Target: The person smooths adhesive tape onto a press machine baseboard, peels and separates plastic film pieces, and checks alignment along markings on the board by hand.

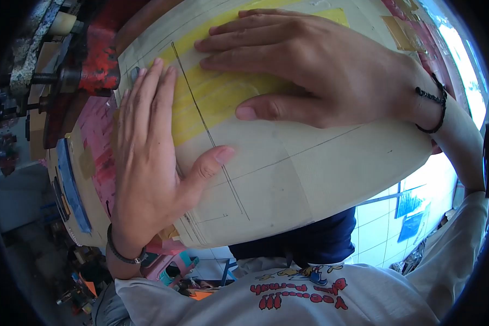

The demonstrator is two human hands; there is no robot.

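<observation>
A large cream sheet point(271, 179) with ruled pencil lines lies in front of me, its near edge curved. Broad, see-through yellow strips that look like tape point(201, 114) cover its upper middle. My left hand point(152, 141) rests flat at the sheet's left side, fingers pointing away and thumb out beside a dark double line. My right hand point(309, 70) lies palm down across the yellow strips, fingers stretched to the left. Neither hand grips anything. What lies under the palms is hidden.
A worn red metal machine part point(100, 60) with bolts stands at upper left. Beside the sheet are a pink-marked surface point(95, 146) and a blue strip point(74, 185). A pink container point(171, 266) and assorted items sit below. Blue pieces point(412, 217) lie on the tiled floor at right.
</observation>
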